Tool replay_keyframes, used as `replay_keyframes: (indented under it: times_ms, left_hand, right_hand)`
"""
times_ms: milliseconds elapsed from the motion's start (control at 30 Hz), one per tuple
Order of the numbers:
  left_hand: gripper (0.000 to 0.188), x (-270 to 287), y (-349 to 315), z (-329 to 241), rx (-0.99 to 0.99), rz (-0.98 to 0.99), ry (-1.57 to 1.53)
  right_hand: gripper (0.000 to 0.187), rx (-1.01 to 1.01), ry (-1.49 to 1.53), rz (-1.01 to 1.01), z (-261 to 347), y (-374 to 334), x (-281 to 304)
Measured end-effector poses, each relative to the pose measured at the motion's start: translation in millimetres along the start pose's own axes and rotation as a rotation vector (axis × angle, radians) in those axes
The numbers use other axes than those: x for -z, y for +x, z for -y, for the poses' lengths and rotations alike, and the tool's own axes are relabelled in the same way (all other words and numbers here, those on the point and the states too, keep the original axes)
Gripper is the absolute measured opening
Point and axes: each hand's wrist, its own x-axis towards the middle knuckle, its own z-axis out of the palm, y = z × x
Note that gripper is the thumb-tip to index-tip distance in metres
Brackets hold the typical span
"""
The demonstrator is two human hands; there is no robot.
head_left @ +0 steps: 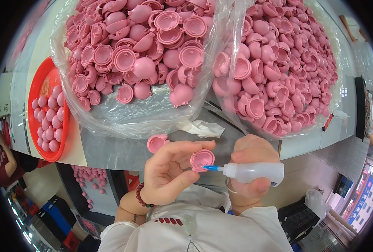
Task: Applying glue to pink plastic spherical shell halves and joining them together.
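At frame centre my left hand (169,170) pinches a pink half-shell (202,159) between fingers and thumb; my right hand (253,168) grips a squeeze bottle (253,171), its blue nozzle touching the shell.

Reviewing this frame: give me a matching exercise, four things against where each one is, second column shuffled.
Things:
1. pink half-shell
2. squeeze bottle
3. red tray
4. loose pink half-shell

Places:
A. on the grey tabletop, just above the left hand
B. far left, filled with closed pink balls
C. pinched in the left hand's fingers
D. gripped in the right hand, blue tip at the shell

Pairs: 1-C, 2-D, 3-B, 4-A
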Motion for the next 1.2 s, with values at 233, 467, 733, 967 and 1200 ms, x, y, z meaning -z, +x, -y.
replay_keyframes:
  times_ms: [233,467,733,967,1200]
  left_hand:
    - [0.041,-1,0,-1,0.007,-0.002,-0.012]
    - [0.041,0,0,0,-0.006,0.007,0.019]
    - [0.041,1,-1,0,-0.009,0.005,0.027]
    - [0.041,1,-1,-1,-0.017,0.000,0.031]
    - [0.038,-10,-3,9,-0.050,-0.174,0.085]
  right_hand:
    - [0.052,-0.022,-0.012,-0.007,1,0,-1]
    - [0.054,-0.047,-0.016,-0.028,3,0,-1]
    - [0.058,-0.045,-0.004,-0.031,1,-3,-5]
    - [0.058,-0.062,-0.004,-0.031,2,-3,-6]
    - [0.052,-0.018,0.113,-0.107,3,-10,15]
